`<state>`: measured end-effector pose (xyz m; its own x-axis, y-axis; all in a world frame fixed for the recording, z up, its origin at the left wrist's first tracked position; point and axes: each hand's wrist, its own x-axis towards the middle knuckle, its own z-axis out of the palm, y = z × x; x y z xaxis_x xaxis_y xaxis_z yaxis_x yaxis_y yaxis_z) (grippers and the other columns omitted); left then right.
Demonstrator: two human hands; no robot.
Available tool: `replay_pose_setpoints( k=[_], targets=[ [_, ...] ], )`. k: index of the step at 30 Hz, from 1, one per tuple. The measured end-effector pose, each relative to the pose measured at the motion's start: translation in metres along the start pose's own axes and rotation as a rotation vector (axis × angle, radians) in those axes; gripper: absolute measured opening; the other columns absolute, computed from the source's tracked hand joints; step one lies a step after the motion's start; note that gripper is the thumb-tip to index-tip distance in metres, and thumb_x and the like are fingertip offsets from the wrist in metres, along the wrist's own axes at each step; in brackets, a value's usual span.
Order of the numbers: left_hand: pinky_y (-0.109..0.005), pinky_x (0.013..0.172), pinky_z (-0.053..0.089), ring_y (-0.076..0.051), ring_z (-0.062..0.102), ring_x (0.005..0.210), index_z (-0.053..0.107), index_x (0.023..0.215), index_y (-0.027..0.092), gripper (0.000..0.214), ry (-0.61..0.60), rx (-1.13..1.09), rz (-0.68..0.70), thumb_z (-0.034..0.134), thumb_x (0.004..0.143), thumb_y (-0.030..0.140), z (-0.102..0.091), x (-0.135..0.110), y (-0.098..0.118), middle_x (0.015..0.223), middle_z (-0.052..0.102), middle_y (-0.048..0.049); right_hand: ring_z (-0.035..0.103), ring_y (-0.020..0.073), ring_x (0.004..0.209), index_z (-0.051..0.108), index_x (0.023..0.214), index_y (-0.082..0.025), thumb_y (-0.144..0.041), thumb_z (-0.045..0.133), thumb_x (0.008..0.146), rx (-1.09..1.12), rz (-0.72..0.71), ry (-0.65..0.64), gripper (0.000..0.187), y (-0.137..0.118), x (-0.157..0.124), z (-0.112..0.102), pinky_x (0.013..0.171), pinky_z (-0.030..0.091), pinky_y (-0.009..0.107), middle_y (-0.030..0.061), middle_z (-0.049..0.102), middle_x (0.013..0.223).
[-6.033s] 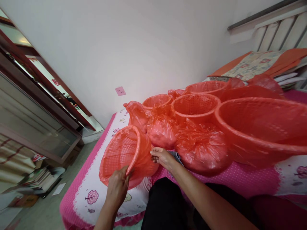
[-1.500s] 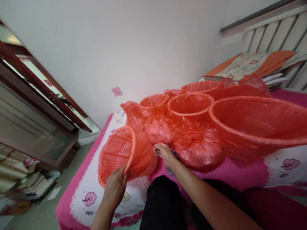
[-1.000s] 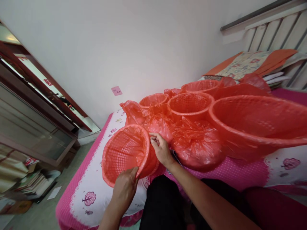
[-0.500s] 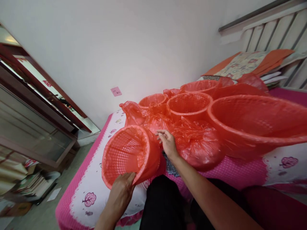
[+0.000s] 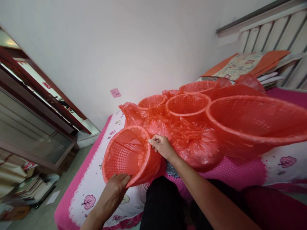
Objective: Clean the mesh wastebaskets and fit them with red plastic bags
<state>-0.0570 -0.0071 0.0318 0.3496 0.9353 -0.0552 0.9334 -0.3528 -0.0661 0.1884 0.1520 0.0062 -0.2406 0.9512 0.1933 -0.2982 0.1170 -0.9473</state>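
Note:
A red plastic basket [image 5: 115, 156] with a lattice wall sits tilted toward me on the bed's near left part. Thin red plastic film, like a bag, lines it and covers its right outer side. My left hand [image 5: 117, 185] grips the near rim, fingers over the edge and inside, thumb hidden. At the right rim, my right hand [image 5: 161, 146] pinches the red plastic bag [image 5: 153, 161] between thumb and forefinger. Right of that hand lies a bulging red plastic bag [image 5: 196, 147], its contents hidden.
More red baskets stand behind: a small one [image 5: 151, 101], a middle one [image 5: 188, 104] and a large one [image 5: 256, 121] at right. They rest on a bed with a pink and white cover [image 5: 90, 185]. Folded cloths [image 5: 247, 64] lie by the radiator [image 5: 275, 33].
My right hand has moved left and down to the basket's rim, and its fingers have closed there. My left hand has slid slightly left along the near rim.

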Motion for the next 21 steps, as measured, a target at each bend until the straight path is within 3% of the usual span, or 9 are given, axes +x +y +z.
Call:
replay_pose_setpoints(
  k=[2,4,7,9,12,16,18,21],
  targets=[
    [-0.042,0.089,0.048,-0.027,0.072,0.100,0.071,0.122,0.024,0.034,-0.006,0.005,-0.011,0.044,0.103,0.015,-0.009,0.002,-0.009,0.109,0.079,-0.0085,0.045,0.0091,0.044,0.056,0.062,-0.024,-0.051,0.077,0.077,0.019,0.074,-0.026,0.037,-0.002,-0.001,-0.003,0.045,0.030,0.025,-0.0041,0.058,0.054],
    [-0.045,0.094,0.051,-0.030,0.072,0.109,0.063,0.140,0.026,0.039,0.023,0.003,-0.031,0.054,0.102,0.025,-0.018,0.002,-0.014,0.122,0.077,-0.0106,0.043,0.0084,0.042,0.056,0.062,-0.024,-0.052,0.075,0.077,0.035,0.111,-0.042,0.037,-0.003,-0.001,-0.006,0.042,0.028,0.024,-0.0044,0.057,0.054],
    [-0.052,0.108,0.051,-0.036,0.063,0.134,0.039,0.160,0.028,0.081,0.200,-0.060,-0.056,0.074,0.091,0.051,-0.031,0.004,-0.005,0.151,0.063,-0.0156,0.041,0.0071,0.041,0.055,0.062,-0.024,-0.051,0.076,0.078,0.051,0.140,-0.062,0.038,-0.007,-0.005,-0.004,0.041,0.026,0.023,-0.0055,0.055,0.053],
    [-0.052,0.114,0.049,-0.034,0.056,0.144,0.026,0.165,0.031,0.091,0.328,-0.144,-0.082,0.073,0.091,0.055,-0.038,0.012,0.013,0.159,0.056,-0.0145,0.041,0.0070,0.041,0.054,0.062,-0.024,-0.051,0.078,0.079,0.045,0.143,-0.103,0.039,-0.010,-0.010,0.006,0.041,0.026,0.023,-0.0057,0.055,0.053],
    [-0.049,0.106,0.054,-0.031,0.065,0.134,0.029,0.162,0.024,0.079,0.353,-0.262,-0.191,0.065,0.096,0.045,-0.040,0.038,0.043,0.146,0.066,-0.0162,0.043,0.0081,0.042,0.056,0.065,-0.024,-0.053,0.078,0.080,0.017,0.133,-0.217,0.039,-0.015,-0.021,0.027,0.042,0.028,0.024,-0.0058,0.057,0.054],
    [-0.043,0.086,0.056,-0.032,0.076,0.106,0.054,0.136,0.011,0.041,0.251,-0.291,-0.429,0.052,0.100,0.029,-0.038,0.068,0.062,0.113,0.077,-0.0194,0.050,0.0109,0.052,0.063,0.070,-0.023,-0.051,0.075,0.086,-0.035,-0.022,-0.303,0.035,-0.019,-0.027,0.037,0.052,0.038,0.025,-0.0035,0.061,0.058],
    [-0.039,0.079,0.054,-0.030,0.076,0.094,0.060,0.120,0.013,0.027,0.229,-0.297,-0.490,0.045,0.103,0.027,-0.039,0.071,0.063,0.100,0.078,-0.0166,0.054,0.0127,0.060,0.065,0.071,-0.023,-0.050,0.072,0.089,-0.044,-0.115,-0.183,0.034,-0.018,-0.020,0.026,0.058,0.042,0.025,-0.0020,0.064,0.064],
    [-0.037,0.076,0.051,-0.029,0.075,0.088,0.060,0.111,0.013,0.025,0.234,-0.266,-0.534,0.040,0.105,0.028,-0.043,0.067,0.061,0.095,0.077,-0.0165,0.054,0.0135,0.062,0.062,0.071,-0.023,-0.055,0.071,0.088,0.014,-0.071,0.054,0.038,-0.009,0.000,-0.001,0.061,0.043,0.027,-0.0013,0.065,0.068]
  ],
)
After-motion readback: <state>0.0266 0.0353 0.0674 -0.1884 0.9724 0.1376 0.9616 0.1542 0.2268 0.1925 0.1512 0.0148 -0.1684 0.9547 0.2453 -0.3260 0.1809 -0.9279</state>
